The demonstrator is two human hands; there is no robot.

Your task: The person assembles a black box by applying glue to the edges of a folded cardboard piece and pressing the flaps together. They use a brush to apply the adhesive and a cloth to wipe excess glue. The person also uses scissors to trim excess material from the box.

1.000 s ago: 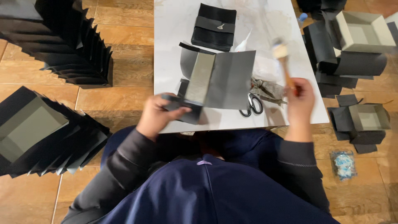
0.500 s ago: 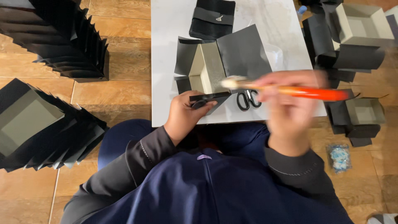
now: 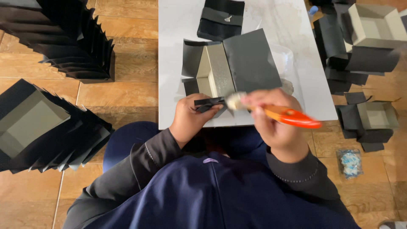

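A wooden floor (image 3: 127, 91) fills the view, and on it stands a white table (image 3: 178, 25) that carries the work. To the left of the table, two big fanned stacks of black folded box blanks (image 3: 63, 38) lie on the floor, one at the top and a second nearer stack (image 3: 46, 127) whose front piece shows a grey inside. To the right of the table, a heap of made-up boxes (image 3: 369, 29), grey within and black without, sits at the top, with another open box (image 3: 375, 116) lower down and a small blue-and-white packet (image 3: 350, 162) on the floor below it.

On the table, a black-and-grey box blank (image 3: 231, 63) lies spread open in the middle, one grey panel raised. Beyond it, at the far edge, lies a folded black piece (image 3: 220, 19).

At the near edge of the table, the left hand (image 3: 190, 118) pinches a black flap (image 3: 207, 102) of the blank, its grip closed on that flap. The right hand (image 3: 271, 123) is wrapped tight around a brush with an orange handle (image 3: 292, 116); the pale bristles point left and meet the flap just beside the left fingers. The brush is blurred. The right hand and brush cover the near right part of the blank.
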